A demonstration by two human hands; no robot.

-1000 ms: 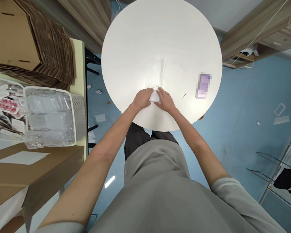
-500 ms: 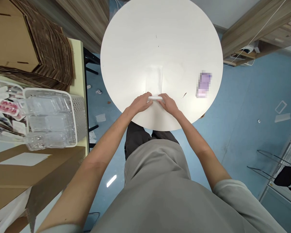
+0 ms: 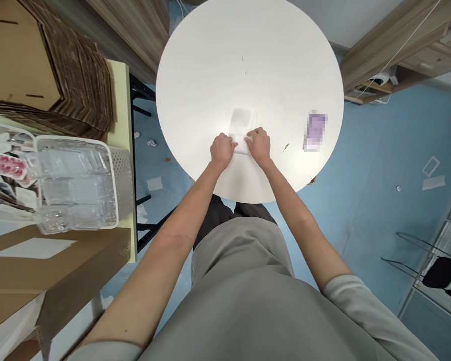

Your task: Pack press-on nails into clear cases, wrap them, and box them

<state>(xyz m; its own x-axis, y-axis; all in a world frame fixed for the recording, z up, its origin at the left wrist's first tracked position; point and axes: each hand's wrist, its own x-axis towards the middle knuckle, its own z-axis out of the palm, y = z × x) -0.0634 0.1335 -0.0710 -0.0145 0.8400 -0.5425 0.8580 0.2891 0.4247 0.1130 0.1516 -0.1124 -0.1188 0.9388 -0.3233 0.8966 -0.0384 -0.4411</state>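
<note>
On the white round table [image 3: 195, 65], near its front edge, lies a see-through plastic piece [image 3: 242, 119], thin and creased, with flat panels like a folding box. My left hand [image 3: 222, 150] grips its left side, thumb and fingers closed at the edge. Opposite it, my right hand [image 3: 260, 144] has its fingers curled and pressed onto the right side. The part under my fingertips is hidden, and the clear outline is faint against the white top.
A blurred purple object [image 3: 315, 131] lies at the table's right. To the left, a side table holds stacked flat cardboard [image 3: 78, 90], a white basket [image 3: 122, 175] of clear plastic boxes and a large carton [image 3: 78, 265]. Paper scraps [image 3: 155, 183] litter the blue floor.
Both my hands have moved slightly forward on the table. The plastic, held earlier along a narrow raised strip, now shows a wider flat panel beyond my fingers.
</note>
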